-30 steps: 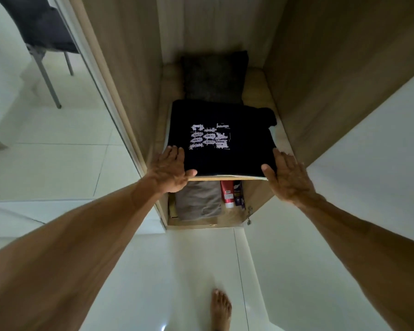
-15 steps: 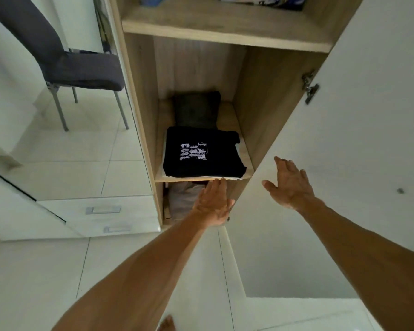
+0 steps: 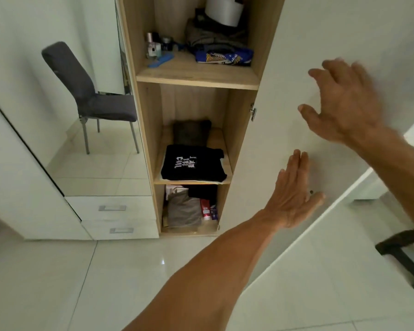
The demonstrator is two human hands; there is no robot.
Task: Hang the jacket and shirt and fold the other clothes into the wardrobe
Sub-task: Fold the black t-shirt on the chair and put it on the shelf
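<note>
A folded black T-shirt [image 3: 193, 166] with white lettering lies at the front of the middle shelf of the wooden wardrobe [image 3: 234, 134]. Behind it sits a folded dark grey garment [image 3: 191, 132]. My left hand [image 3: 293, 199] is flat and open against the white wardrobe door [image 3: 296, 39], low down. Higher up, my right hand [image 3: 342, 103] is spread open in front of the same door, blurred. Neither hand holds anything. No jacket or hanging shirt is in view.
The upper shelf holds bottles [image 3: 153, 47], a blue comb, a blue patterned cloth [image 3: 225, 57] and a white cylinder [image 3: 222, 10]. The bottom compartment holds grey clothes [image 3: 183, 211] and a red tube. A mirrored door with two drawers [image 3: 112, 207] stands left. A dark frame [image 3: 404, 254] sits at right.
Both hands left the black T-shirt on the shelf and moved right onto the open door. My view has pulled back and risen, showing the upper shelf.
</note>
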